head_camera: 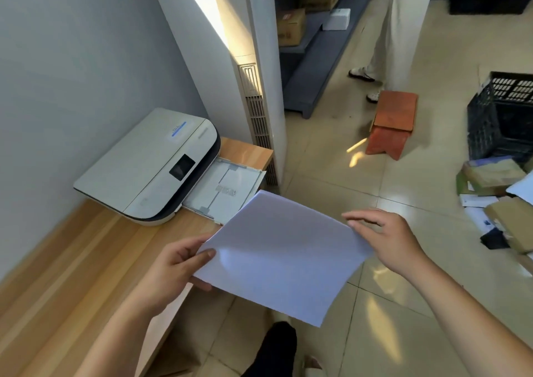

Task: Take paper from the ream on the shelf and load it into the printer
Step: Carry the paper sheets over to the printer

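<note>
A white stack of paper point(281, 254) hangs in front of me above the floor, just off the table's edge. My left hand point(176, 267) pinches its left edge, thumb on top. My right hand point(388, 239) rests on its right edge with fingers spread along the side. The light grey printer point(147, 166) sits on the wooden table point(86, 261) against the wall. Its paper tray point(227, 189) is pulled out toward me and holds no sheets; the stack's far corner overlaps the tray's near end.
A tall white floor air conditioner point(256, 88) stands right behind the tray. A person's legs point(398, 30) stand on the tiled floor near an orange stool point(393, 125). A black crate point(501, 117) and loose cardboard point(496, 192) lie at the right. Dark shelving with boxes point(305, 30) runs behind.
</note>
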`<state>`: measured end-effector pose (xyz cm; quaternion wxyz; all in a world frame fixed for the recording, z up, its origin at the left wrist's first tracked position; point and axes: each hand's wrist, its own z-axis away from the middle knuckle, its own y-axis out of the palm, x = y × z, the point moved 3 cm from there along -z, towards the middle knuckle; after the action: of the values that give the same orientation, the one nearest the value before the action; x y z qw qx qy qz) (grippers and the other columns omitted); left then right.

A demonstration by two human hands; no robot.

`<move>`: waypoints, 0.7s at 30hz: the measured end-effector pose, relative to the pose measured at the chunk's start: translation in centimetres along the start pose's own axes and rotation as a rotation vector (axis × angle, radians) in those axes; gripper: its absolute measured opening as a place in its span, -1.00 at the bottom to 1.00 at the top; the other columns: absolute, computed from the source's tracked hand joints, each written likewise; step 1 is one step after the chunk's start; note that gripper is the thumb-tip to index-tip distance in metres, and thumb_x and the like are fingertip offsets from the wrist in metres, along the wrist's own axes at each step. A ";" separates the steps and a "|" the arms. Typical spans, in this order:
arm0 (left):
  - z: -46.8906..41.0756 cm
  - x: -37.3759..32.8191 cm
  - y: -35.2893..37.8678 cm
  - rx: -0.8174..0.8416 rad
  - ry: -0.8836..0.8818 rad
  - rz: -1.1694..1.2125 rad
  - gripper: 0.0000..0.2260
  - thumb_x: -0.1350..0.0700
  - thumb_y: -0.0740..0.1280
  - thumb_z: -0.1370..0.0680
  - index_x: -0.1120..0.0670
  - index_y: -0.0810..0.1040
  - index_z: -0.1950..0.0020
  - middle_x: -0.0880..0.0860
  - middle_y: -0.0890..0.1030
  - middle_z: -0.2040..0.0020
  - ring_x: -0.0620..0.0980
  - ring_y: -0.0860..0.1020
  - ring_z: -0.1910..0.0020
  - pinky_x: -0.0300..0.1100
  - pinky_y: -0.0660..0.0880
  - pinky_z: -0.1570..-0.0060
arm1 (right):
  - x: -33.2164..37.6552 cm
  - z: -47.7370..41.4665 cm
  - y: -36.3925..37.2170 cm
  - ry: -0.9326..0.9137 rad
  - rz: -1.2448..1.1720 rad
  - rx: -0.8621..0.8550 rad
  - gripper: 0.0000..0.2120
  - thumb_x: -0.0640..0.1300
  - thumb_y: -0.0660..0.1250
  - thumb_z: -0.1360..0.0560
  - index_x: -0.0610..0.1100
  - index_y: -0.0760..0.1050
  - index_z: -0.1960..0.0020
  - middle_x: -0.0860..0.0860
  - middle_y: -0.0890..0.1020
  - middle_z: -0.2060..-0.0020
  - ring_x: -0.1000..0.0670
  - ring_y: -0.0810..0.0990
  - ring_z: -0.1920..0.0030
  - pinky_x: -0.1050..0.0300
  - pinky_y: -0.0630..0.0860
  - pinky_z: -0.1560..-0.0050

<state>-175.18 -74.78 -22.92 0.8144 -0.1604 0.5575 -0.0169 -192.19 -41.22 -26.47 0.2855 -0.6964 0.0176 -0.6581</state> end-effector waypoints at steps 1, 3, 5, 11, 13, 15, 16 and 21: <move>-1.1 -0.3 -0.1 0.003 -0.002 -0.015 -0.72 0.25 0.25 -0.64 0.02 0.63 -0.27 0.13 0.72 -0.03 0.18 0.69 0.05 0.12 0.67 0.22 | -0.2 -1.0 0.0 0.025 -0.039 0.033 -0.79 -0.27 0.37 -0.52 0.00 0.69 0.02 0.10 0.72 0.04 0.20 0.63 -0.02 0.29 0.49 -0.09; -3.4 -0.9 -0.4 0.005 0.003 -0.020 -0.72 0.24 0.25 -0.64 0.01 0.63 -0.27 0.13 0.72 -0.04 0.19 0.69 0.06 0.13 0.67 0.22 | -0.5 -2.9 -0.2 0.051 -0.102 0.096 -0.79 -0.29 0.34 -0.54 -0.06 0.70 0.02 0.08 0.74 0.09 0.14 0.67 0.01 0.24 0.54 -0.02; -5.9 -1.6 -0.8 -0.004 0.009 0.000 -0.72 0.25 0.25 -0.64 0.02 0.63 -0.27 0.12 0.72 -0.05 0.20 0.68 0.05 0.11 0.67 0.23 | -0.4 -4.7 -0.6 0.069 -0.140 0.143 -0.80 -0.28 0.34 -0.55 -0.05 0.69 0.00 0.09 0.75 0.09 0.09 0.69 0.01 0.30 0.55 0.00; -14.3 -3.8 -1.6 0.042 0.015 0.050 -0.74 0.24 0.27 -0.64 0.00 0.67 -0.20 0.09 0.72 -0.01 0.13 0.67 0.12 -0.01 0.63 0.27 | 0.4 -11.6 -1.4 0.109 -0.034 0.163 -0.70 -0.26 0.36 -0.53 0.13 0.69 0.13 0.23 0.73 0.19 0.25 0.67 0.14 0.44 0.49 0.15; -17.0 -4.2 -2.2 0.006 0.004 0.112 -0.76 0.21 0.31 -0.62 -0.07 0.69 -0.15 0.10 0.73 0.01 0.11 0.64 0.16 -0.05 0.61 0.29 | 0.6 -14.4 -1.8 0.139 -0.066 0.174 -0.70 -0.28 0.37 -0.52 0.12 0.69 0.13 0.22 0.74 0.17 0.25 0.67 0.11 0.42 0.51 0.11; -19.5 -4.1 -3.1 -0.082 -0.015 0.264 -0.78 0.16 0.36 -0.60 -0.12 0.68 -0.14 0.12 0.72 0.02 0.09 0.59 0.21 -0.11 0.55 0.36 | 0.7 -17.1 -1.9 0.171 -0.126 0.194 -0.70 -0.32 0.38 -0.51 0.07 0.71 0.15 0.11 0.76 0.15 0.17 0.69 0.08 0.33 0.55 0.04; -20.6 -3.9 -3.4 -0.118 -0.018 0.351 -0.78 0.12 0.37 -0.59 -0.12 0.66 -0.18 0.10 0.70 0.04 0.06 0.56 0.23 -0.14 0.51 0.40 | 0.7 -18.4 -1.8 0.188 -0.163 0.193 -0.71 -0.34 0.39 -0.50 0.03 0.73 0.16 0.02 0.76 0.14 0.10 0.70 0.08 0.25 0.56 0.01; -24.6 -2.1 -3.1 -0.197 -0.013 0.697 -0.78 0.17 0.29 -0.59 0.00 0.63 -0.19 0.01 0.58 0.15 -0.02 0.48 0.25 -0.20 0.56 0.25 | 0.4 -23.8 -0.3 0.260 -0.357 0.181 -0.90 -0.38 0.42 -0.45 -0.36 0.66 0.05 -0.31 0.69 0.16 -0.13 0.60 0.13 0.02 0.52 0.08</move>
<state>-197.94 -83.25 -28.20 0.7554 -0.0387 0.5724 0.3165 -214.28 -50.00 -26.70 0.2212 -0.5694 -0.1282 -0.7813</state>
